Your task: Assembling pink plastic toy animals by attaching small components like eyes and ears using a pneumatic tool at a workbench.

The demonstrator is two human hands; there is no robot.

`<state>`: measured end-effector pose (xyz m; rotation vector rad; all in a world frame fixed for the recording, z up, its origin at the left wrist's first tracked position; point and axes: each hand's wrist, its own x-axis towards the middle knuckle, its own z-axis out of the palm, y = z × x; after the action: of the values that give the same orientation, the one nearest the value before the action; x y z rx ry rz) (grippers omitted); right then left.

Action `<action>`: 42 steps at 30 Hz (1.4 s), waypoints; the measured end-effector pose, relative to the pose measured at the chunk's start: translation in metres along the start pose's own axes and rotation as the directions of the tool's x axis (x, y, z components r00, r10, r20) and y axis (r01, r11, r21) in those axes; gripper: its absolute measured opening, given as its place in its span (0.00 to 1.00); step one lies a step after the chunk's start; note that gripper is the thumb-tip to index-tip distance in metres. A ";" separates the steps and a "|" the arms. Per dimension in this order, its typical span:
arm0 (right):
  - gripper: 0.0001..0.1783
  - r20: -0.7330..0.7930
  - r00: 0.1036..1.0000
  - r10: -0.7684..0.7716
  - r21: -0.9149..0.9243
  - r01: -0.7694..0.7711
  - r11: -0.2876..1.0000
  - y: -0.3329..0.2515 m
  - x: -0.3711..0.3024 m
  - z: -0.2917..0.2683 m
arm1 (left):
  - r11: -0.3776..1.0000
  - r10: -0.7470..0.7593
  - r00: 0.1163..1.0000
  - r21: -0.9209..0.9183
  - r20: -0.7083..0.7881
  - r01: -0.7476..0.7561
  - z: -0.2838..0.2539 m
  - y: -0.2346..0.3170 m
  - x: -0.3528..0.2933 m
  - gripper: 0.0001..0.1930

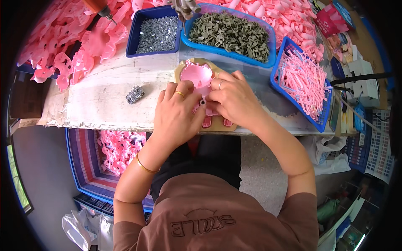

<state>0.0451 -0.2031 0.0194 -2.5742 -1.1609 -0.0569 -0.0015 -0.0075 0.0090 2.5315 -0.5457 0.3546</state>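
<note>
A pink hollow plastic doll shell (197, 74), with a round head part, lies in a tan shaped holder (218, 124) at the table's front edge. My left hand (176, 111) is closed over the shell's left side, its thumb by a small dark ring-shaped part (202, 102) in the middle of the body. On the other side, my right hand (234, 98) has its fingertips bent together against the shell; whatever they pinch is hidden. Two pink checked feet show below the hands. Much of the shell's body is covered by my fingers.
Beyond the holder stand a dark blue bin of screws (157, 35) and a blue tray of grey-green parts (230, 35). Pink strips fill a blue basket (299, 83) at right. A screw pile (135, 95) lies left. An orange-handled screwdriver (100, 9) hangs above pink shells.
</note>
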 end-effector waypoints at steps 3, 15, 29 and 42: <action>0.04 -0.086 0.995 -0.060 0.021 0.062 0.998 0.007 0.000 -0.011 | 1.000 -0.030 1.000 -0.004 -0.007 0.030 0.000 0.000 0.004 0.10; 0.09 -0.069 0.987 0.145 0.045 -0.143 0.989 0.004 -0.033 -0.010 | 0.994 -0.005 1.000 0.107 0.021 0.003 0.002 0.009 0.014 0.12; 0.07 -0.066 0.973 0.219 0.080 -0.214 0.974 0.009 -0.028 -0.008 | 0.994 -0.022 1.000 0.104 -0.018 0.024 0.002 0.008 0.015 0.13; 0.33 -0.917 0.377 -0.127 -0.315 -0.493 0.811 -0.076 0.300 -0.035 | 0.997 -0.075 0.974 0.013 -0.213 0.079 -0.020 -0.022 0.014 0.06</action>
<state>0.1934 0.0512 0.1224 -2.3277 -0.3529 -1.7925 0.0182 0.0162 0.0210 2.4872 -0.3620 0.5961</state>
